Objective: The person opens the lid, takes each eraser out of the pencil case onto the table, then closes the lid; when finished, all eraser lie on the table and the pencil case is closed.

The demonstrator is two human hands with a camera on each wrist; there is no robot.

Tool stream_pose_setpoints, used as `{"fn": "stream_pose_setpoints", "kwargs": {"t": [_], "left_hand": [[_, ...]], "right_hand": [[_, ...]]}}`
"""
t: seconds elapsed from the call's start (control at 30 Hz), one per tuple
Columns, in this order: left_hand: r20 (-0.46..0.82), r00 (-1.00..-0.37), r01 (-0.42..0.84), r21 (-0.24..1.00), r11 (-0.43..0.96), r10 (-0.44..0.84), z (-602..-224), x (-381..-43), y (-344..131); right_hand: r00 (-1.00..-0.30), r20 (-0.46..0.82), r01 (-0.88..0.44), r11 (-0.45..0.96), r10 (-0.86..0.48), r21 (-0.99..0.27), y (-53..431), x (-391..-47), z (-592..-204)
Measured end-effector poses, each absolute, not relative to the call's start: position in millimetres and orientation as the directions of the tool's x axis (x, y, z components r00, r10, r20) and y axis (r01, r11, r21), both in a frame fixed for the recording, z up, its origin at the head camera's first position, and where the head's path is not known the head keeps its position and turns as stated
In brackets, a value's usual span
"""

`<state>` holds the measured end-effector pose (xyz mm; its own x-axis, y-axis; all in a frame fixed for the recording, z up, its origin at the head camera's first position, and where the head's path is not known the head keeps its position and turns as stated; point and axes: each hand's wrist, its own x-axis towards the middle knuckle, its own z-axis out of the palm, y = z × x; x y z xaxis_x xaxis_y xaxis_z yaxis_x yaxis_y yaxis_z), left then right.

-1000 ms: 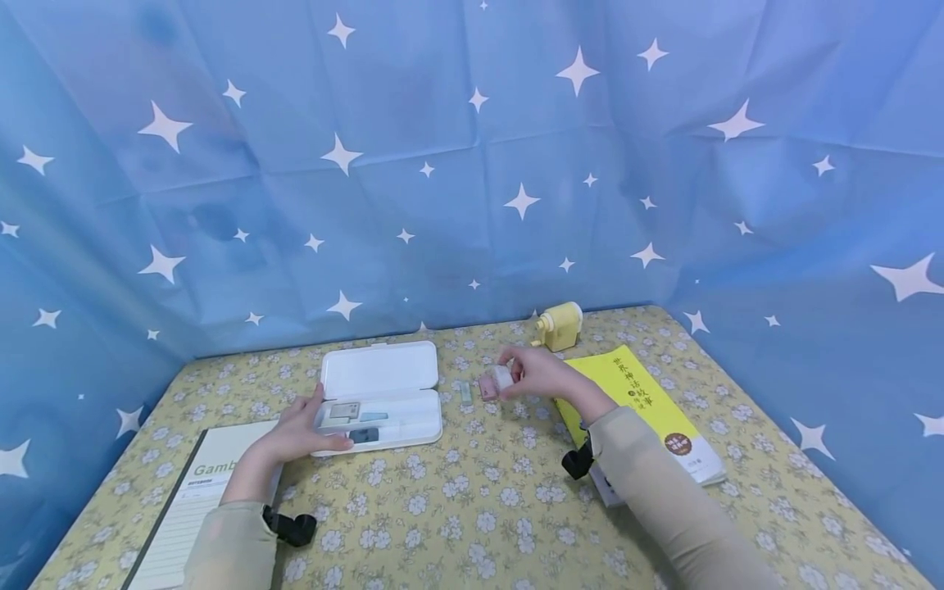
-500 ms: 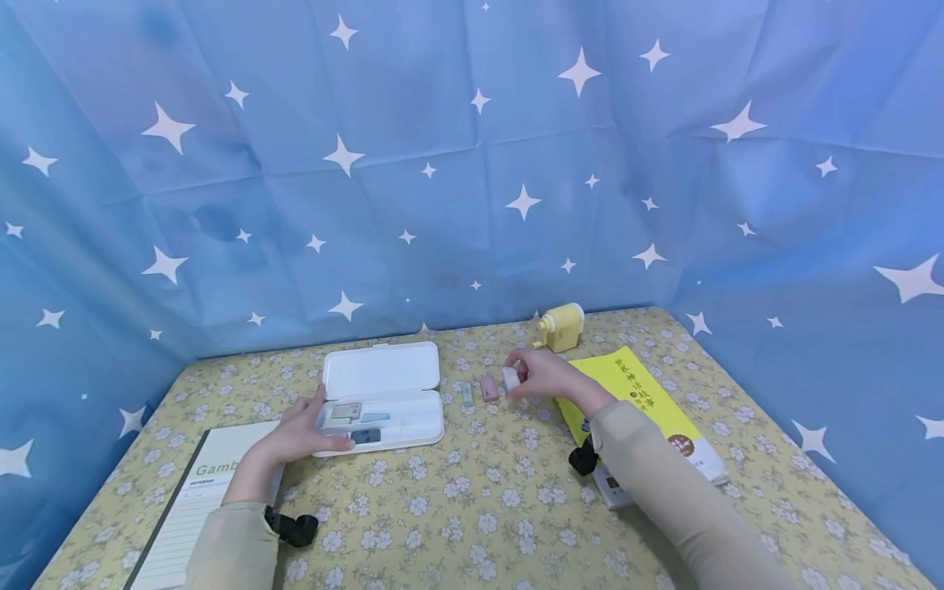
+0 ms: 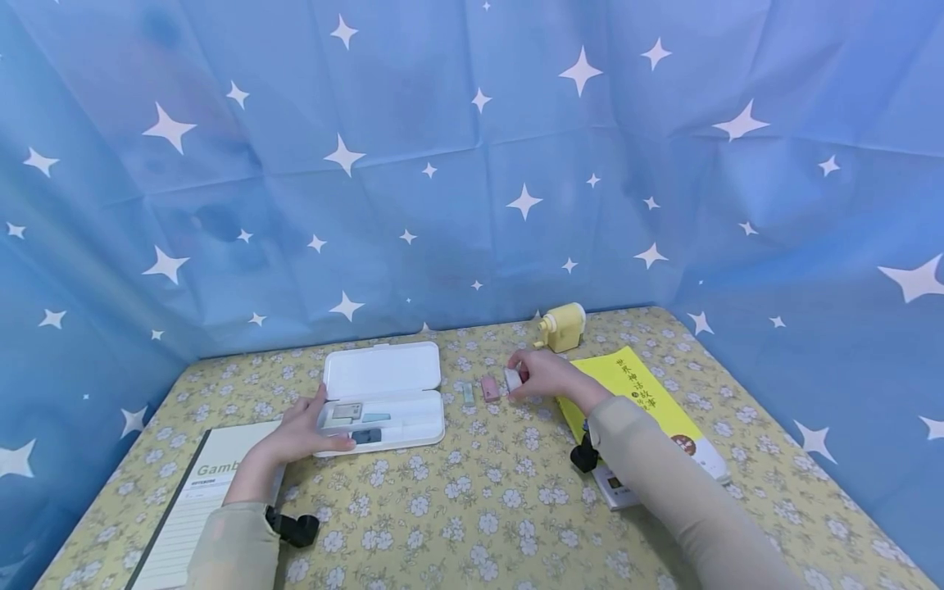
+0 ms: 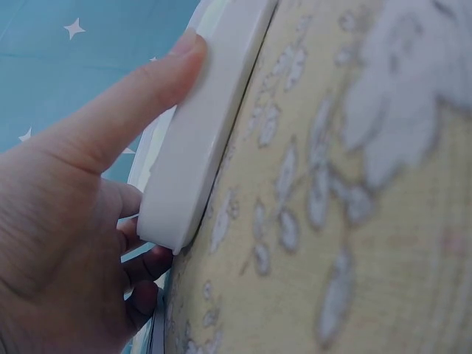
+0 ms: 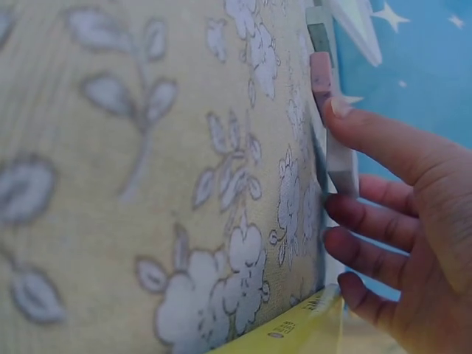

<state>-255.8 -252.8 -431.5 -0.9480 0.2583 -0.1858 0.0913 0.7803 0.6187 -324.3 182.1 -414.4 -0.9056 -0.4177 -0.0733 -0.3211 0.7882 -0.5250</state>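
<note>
My left hand [image 3: 298,430] grips the near left corner of an open white pencil case [image 3: 416,430], thumb along its front wall and fingers at its left side. In the left wrist view the thumb presses on the white wall [image 4: 214,110]. Inside the case lie a pale grey block, a light blue piece and a dark grey block [image 3: 366,436]. My right hand [image 3: 546,375] pinches a white eraser [image 5: 341,166] between thumb and fingers, low at the tabletop. Left of it, a pink eraser [image 3: 490,388] and a pale green eraser [image 3: 468,394] stand in a row.
A yellow crank pencil sharpener [image 3: 564,328] stands behind the right hand. A yellow book [image 3: 627,377] lies under the right forearm, on top of another white-edged item. A notebook [image 3: 210,483] lies at the left, partly under the left arm. A starred blue curtain [image 3: 442,164] backs the table.
My right hand has moved slightly right with the white eraser, from against the pink eraser to just beside it. My left hand keeps its place on the pencil case.
</note>
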Motion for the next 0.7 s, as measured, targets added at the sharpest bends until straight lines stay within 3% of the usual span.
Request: {"fn": "stream_pose_setpoints", "kwargs": {"t": [0.7], "left_hand": [[-0.190, -0.948, 0.087, 0.620, 0.780, 0.257, -431.1, -256.0, -252.8]], "right_hand": [[-0.891, -0.107, -0.353, 0.821, -0.441, -0.448, 179.2, -328.1, -414.6]]}}
